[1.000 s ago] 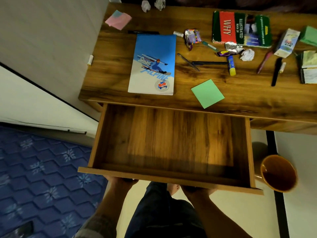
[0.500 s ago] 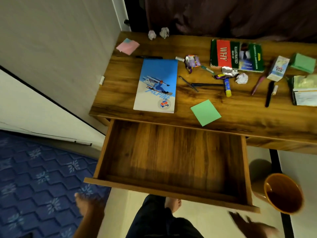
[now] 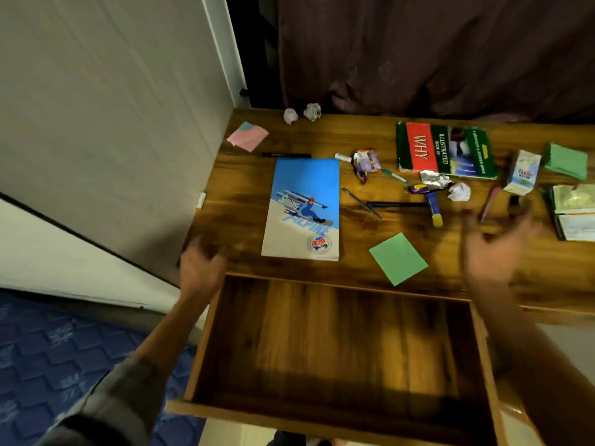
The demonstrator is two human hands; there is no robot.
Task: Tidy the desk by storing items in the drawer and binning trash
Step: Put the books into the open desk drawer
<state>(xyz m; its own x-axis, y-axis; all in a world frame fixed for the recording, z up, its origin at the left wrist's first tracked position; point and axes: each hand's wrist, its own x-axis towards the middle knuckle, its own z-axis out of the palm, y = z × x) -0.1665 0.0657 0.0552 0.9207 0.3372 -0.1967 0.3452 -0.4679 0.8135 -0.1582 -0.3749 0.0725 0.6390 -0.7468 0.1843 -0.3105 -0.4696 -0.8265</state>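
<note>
Wooden and dark-grained, the desk (image 3: 322, 272) stood against a pale wall, and its drawer (image 3: 338, 349) was pulled wide open toward the person, nothing lying on the part of its floor that showed. At the far left the left hand (image 3: 201, 268) was raised over the desk's left front corner, just beside the drawer's left wall; it was blurred, the fingers seemed loosely spread, and it held nothing. Behind it a pink notepad (image 3: 248, 135) lay in the back left corner, with two crumpled paper balls (image 3: 302, 113) at the back edge. A black pen (image 3: 286, 154) lay just behind a blue notebook (image 3: 304, 209) with a skier on its cover. Right of the notebook sat a crinkled wrapper (image 3: 365, 164), a thin dark stick (image 3: 361, 198) and another dark pen (image 3: 396, 204), then a green sticky pad (image 3: 398, 258) near the front edge. Farther back lay a green and red book (image 3: 446, 152), with foil (image 3: 433, 180), a glue stick (image 3: 434, 210) and a paper wad (image 3: 459, 191) in front of it. The right hand (image 3: 495, 249) hovered above the desk's right front, smeared by motion, fingers apart and palm up, grasping nothing. Beyond it stood a small carton (image 3: 521, 172), a green paper stack (image 3: 565, 160) and some papers (image 3: 574, 212).
</note>
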